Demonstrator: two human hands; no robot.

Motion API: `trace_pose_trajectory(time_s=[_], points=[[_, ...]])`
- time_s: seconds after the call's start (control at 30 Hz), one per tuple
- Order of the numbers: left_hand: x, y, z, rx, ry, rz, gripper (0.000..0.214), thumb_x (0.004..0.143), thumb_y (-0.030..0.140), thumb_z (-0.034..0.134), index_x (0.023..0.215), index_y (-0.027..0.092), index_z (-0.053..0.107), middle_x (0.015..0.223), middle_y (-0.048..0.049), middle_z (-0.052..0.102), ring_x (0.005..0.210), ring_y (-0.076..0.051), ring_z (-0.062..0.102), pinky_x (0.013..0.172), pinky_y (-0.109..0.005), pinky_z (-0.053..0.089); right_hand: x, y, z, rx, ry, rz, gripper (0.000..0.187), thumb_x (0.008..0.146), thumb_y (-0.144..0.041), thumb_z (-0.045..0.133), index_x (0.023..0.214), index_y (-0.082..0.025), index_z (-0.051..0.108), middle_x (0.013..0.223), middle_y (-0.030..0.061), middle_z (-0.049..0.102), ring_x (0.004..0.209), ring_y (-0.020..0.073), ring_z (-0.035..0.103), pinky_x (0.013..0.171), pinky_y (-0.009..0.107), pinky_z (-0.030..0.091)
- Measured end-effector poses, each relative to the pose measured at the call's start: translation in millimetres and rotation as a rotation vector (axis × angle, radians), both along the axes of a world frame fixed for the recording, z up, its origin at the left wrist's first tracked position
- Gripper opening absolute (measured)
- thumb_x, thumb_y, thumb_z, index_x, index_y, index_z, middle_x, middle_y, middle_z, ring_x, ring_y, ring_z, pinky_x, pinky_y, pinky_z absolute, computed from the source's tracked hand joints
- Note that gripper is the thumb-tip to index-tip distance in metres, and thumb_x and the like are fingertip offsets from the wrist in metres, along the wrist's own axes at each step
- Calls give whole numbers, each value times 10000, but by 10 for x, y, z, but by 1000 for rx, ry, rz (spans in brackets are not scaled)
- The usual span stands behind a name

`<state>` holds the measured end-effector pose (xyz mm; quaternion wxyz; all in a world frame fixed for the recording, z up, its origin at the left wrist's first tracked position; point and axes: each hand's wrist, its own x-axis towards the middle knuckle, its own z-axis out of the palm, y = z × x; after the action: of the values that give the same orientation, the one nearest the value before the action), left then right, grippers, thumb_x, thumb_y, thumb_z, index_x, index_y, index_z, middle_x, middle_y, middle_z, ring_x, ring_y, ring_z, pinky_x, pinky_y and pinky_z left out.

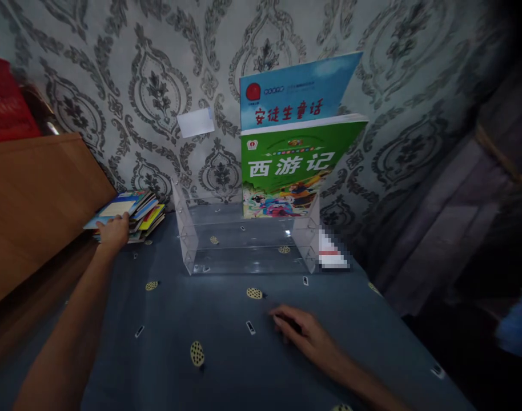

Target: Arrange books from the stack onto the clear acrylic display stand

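Taking the middle of the blue tablecloth as our dial, our left hand reaches out to ten o'clock and lies on the stack of books. This stack sits at the far left corner of the table, close beside the wooden cabinet. The fingers lie close together, flat on the near edge of the top cover. We cannot tell whether the thumb hooks under that edge. The books are fanned out unevenly, so the flat palm seems to be there to keep the pile from sliding.

Our right hand rests at four o'clock, palm down on the cloth. Its fingers are loosely curled and point toward nine o'clock, with nothing between them. It looks like a hand that is only parked or steadying us.

At twelve o'clock stands the clear acrylic rack, set back against the patterned wallpaper. Two books stand upright in its right half. The green book is in front and the blue book rises behind it. We judge that the stepped tiers hold them so that both titles show. The left half of the rack holds no book. A white note is stuck to the wall at eleven o'clock, above the rack. A dark curtain hangs at two o'clock.
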<state>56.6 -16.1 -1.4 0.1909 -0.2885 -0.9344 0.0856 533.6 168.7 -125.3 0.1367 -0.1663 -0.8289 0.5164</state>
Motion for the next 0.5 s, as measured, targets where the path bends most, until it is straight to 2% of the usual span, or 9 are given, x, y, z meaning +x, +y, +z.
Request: trace_pose_trajectory(time_s=[0.13,0.27,0.37,0.5], points=[[64,-27,56,-47,9,1,482,861,119,349,1285,70,573,1135,-280,670,990,-418,674,933,-598,408,-2,-1,-18,8,4,-6,467,960,-592,439,941,-199,692,748,38,651,618,171,594,634,298,494],[177,-82,20,-45,28,-67,430,928,288,380,1260,118,592,1181,-255,660,1075,-420,641,922,-548,445,2,1,-33,3,-3,-8,466,956,-589,435,951,-202,695,778,45,662,627,174,594,651,309,503],[234,-149,-105,1,31,-96,508,922,352,432,1374,131,510,1337,-255,584,1232,-433,546,967,-583,439,3,2,-32,6,-13,-4,461,957,-582,434,963,-202,696,790,51,665,632,178,599,650,313,508],[226,-243,-311,64,-47,13,669,891,224,451,1536,138,296,1550,-264,378,1388,-423,406,991,-617,445,0,-1,-24,9,-8,1,463,957,-580,435,974,-195,691,775,49,663,628,176,607,648,309,507]])
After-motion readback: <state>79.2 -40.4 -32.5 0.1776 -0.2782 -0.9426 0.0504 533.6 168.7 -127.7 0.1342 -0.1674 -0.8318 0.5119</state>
